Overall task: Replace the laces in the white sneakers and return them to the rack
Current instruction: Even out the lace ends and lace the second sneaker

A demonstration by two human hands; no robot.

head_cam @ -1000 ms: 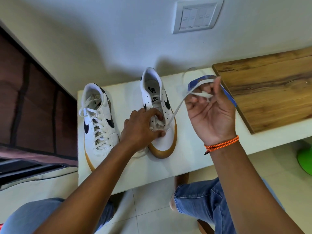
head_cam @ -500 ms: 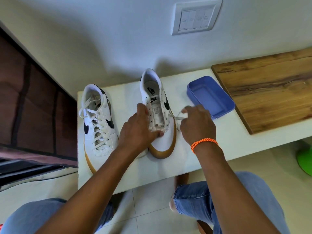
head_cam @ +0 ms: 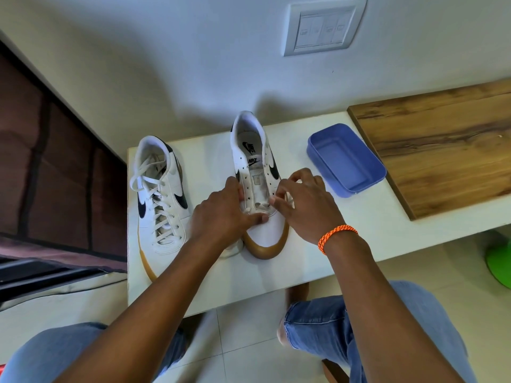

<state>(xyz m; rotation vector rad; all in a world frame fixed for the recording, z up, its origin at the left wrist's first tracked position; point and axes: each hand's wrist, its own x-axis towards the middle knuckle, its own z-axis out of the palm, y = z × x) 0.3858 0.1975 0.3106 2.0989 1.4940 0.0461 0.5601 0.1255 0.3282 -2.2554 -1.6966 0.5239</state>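
Observation:
Two white sneakers with black swooshes and tan soles stand on a white table (head_cam: 318, 252), toes toward me. The left sneaker (head_cam: 163, 205) is fully laced. The right sneaker (head_cam: 257, 172) has mostly bare eyelets, with a white lace (head_cam: 261, 207) only across its lowest holes. My left hand (head_cam: 224, 214) grips this shoe's left side, thumb lying across the toe. My right hand (head_cam: 307, 203) sits at the shoe's right edge, fingers curled, pinching the lace by the lower eyelets. The rest of the lace is hidden under my hands.
A blue plastic tray (head_cam: 345, 161) sits just right of the shoe. A wooden board (head_cam: 442, 145) covers the table's right end. A wall with a switch plate (head_cam: 323, 27) is behind. My knees in jeans are below the table's front edge; a green object (head_cam: 500, 261) is on the floor.
My right hand dropped from holding the lace stretched up high down to the shoe's right eyelets. My left hand stayed on the shoe, shifting slightly.

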